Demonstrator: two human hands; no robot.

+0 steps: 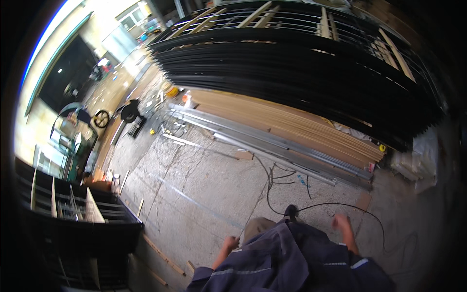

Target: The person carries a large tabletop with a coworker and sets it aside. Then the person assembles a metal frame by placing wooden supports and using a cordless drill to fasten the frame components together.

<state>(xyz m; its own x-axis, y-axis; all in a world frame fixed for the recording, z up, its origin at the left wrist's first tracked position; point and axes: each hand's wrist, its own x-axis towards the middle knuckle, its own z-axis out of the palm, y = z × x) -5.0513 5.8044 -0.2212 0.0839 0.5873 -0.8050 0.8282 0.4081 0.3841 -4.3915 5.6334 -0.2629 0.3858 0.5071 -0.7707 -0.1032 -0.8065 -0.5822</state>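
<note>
My left hand [230, 242] hangs low at my side with its fingers curled into a fist; nothing shows in it. My right hand [341, 223] is out to the right, blurred, fingers loosely apart and empty. A black cable [270, 187] loops over the concrete floor [194, 185] and runs just past my right hand without touching it. Between my hands I see my dark blue jacket [292, 258], a khaki trouser leg [258, 225] and a black shoe [290, 210].
Long grey metal bars [272, 141] and a stack of wooden boards [292, 119] lie ahead. Behind them are stacked black metal railings [292, 63]. Another black railing stack [73, 219] stands at the left. Wood strips [163, 255] lie near my feet; a wheeled cart [73, 141] is far left.
</note>
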